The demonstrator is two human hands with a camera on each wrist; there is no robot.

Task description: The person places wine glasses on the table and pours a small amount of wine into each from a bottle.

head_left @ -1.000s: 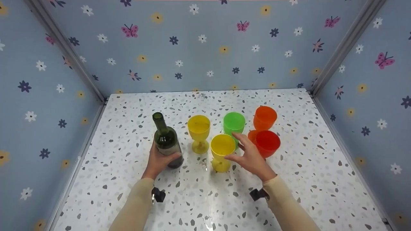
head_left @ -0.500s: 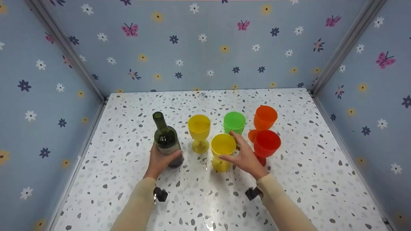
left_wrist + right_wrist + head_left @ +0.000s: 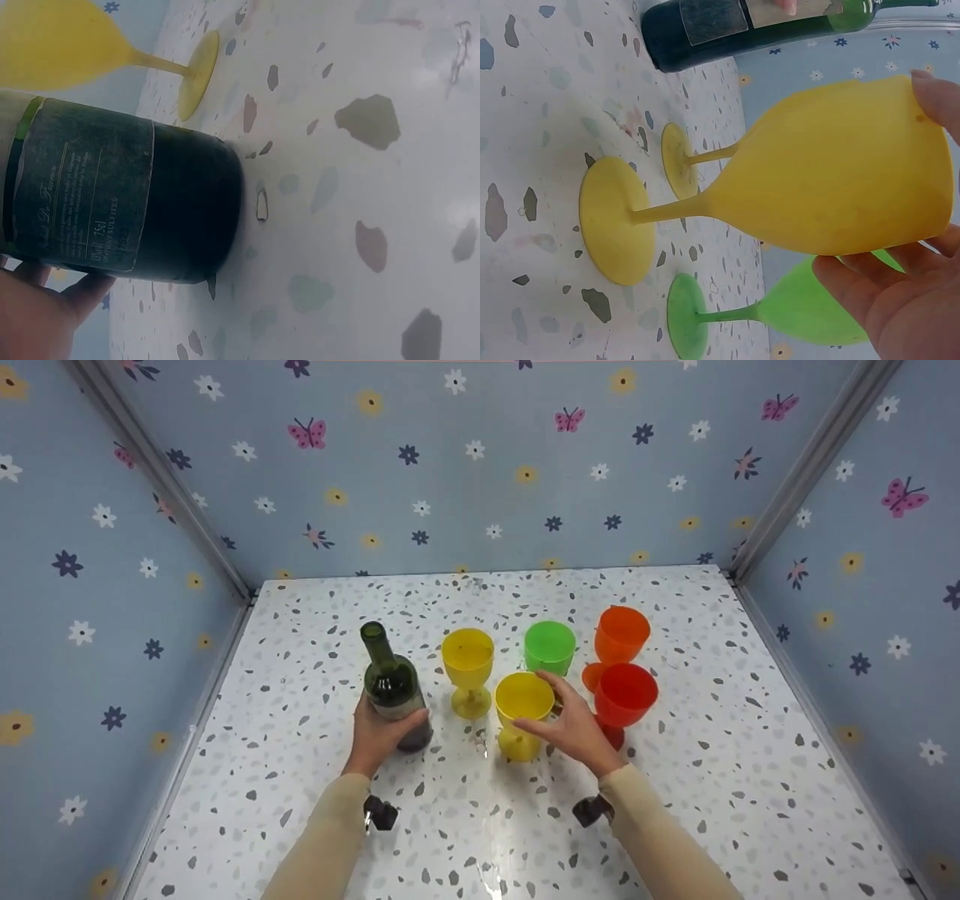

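Observation:
A dark green wine bottle [image 3: 393, 685] stands upright on the left side of the group. My left hand [image 3: 377, 736] grips its lower body, thumb across the front. In the left wrist view the bottle's back label [image 3: 90, 187] shows, its base on the table. To the right, my right hand [image 3: 576, 732] holds the bowl of the nearer yellow goblet [image 3: 523, 706] from its right side, thumb in front and fingers behind. The right wrist view shows the foot [image 3: 616, 221] of this goblet at the tabletop. Another yellow goblet [image 3: 468, 661] stands between bottle and held goblet.
Close behind my right hand is a green goblet [image 3: 550, 648], its lower part hidden. An orange goblet [image 3: 622, 633] and a red goblet [image 3: 627, 696] stand to the right. Patterned walls [image 3: 480, 472] enclose the speckled table [image 3: 450, 840] at the back and both sides.
My right hand has moved left and its fingers have come round the nearer yellow goblet's bowl. The left hand and the bottle stay in place.

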